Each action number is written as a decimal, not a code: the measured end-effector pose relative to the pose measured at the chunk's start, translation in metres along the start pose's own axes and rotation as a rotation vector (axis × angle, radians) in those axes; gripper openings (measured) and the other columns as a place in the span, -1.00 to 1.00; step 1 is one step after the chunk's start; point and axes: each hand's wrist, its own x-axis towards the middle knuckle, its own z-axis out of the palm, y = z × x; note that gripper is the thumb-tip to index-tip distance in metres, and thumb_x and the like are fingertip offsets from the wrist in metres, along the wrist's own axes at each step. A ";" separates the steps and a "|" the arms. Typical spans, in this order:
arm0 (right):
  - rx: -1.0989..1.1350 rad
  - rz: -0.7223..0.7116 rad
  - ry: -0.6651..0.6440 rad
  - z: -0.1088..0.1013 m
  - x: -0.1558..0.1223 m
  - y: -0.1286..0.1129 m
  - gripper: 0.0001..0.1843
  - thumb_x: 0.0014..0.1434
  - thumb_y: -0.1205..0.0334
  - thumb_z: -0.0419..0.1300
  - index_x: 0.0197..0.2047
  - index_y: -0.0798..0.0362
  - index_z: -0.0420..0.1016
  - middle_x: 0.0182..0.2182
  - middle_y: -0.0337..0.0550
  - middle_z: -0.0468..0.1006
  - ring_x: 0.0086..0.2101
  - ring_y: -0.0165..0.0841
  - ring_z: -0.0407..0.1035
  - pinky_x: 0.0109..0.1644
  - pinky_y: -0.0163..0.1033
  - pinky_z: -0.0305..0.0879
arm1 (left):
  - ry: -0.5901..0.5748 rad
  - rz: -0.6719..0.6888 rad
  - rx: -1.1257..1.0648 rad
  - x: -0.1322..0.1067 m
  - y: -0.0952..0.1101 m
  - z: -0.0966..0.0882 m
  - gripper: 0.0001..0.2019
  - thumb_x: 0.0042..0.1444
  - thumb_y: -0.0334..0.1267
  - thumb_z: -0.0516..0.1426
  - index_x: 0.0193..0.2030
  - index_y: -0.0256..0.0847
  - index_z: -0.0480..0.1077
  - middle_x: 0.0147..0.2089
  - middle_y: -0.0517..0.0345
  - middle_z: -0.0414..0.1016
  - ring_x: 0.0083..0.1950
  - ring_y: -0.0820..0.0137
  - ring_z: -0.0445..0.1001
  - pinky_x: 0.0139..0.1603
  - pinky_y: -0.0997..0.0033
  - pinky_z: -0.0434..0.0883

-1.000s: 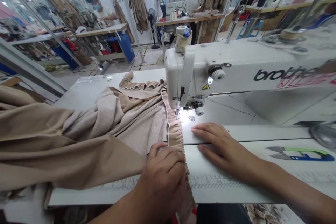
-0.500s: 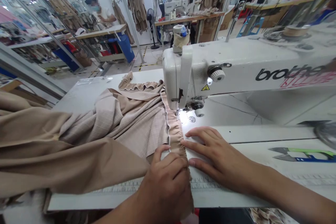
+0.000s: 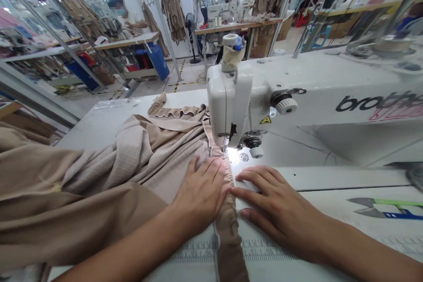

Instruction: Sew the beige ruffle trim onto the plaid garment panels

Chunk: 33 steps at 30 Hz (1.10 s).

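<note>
A tan ruffled fabric strip point(image 3: 228, 229) runs under the needle of a white sewing machine point(image 3: 297, 83) and down over the table's near edge. My left hand point(image 3: 203, 189) lies flat on the strip just before the presser foot, fingers stretched forward. To the right of the strip, my right hand point(image 3: 272, 200) rests on the table with its fingers spread, the index fingertip at the gathered edge. Left of the machine is a heaped tan garment point(image 3: 109, 185), part of it in a faint check. The strip's far end curls on the table behind it.
Thread snips point(image 3: 386, 209) with green and blue handles lie at the right. A printed ruler point(image 3: 264, 249) crosses the table's front. Farther back are two people at machines, a standing fan point(image 3: 191, 35), hanging garments point(image 3: 172, 6) and a blue bin point(image 3: 158, 61).
My left hand has moved forward along the strip, from a curled grip near the table's front to lying flat by the presser foot. My right hand has stayed nearly in place.
</note>
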 end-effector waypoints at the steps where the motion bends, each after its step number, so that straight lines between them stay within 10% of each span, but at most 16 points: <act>1: 0.002 -0.001 0.000 0.000 0.000 0.000 -0.61 0.44 0.17 0.10 0.29 -0.08 0.42 0.15 0.02 0.46 0.16 -0.08 0.30 0.27 0.22 0.23 | -0.018 0.001 0.030 -0.002 -0.002 0.005 -0.62 0.47 -0.25 -0.09 0.17 -0.47 0.39 0.16 -0.23 0.58 0.20 0.02 0.51 0.32 -0.16 0.10; 33: -0.212 0.096 -0.115 0.004 0.035 0.040 -0.45 0.49 -0.06 -0.12 0.42 -0.15 0.32 0.08 0.13 0.57 -0.01 0.03 0.50 0.21 0.37 0.29 | -0.151 -0.080 -0.018 0.012 -0.020 0.020 -0.49 0.46 -0.07 -0.04 0.30 -0.48 0.33 0.37 -0.33 0.39 0.36 -0.08 0.37 0.39 -0.32 0.11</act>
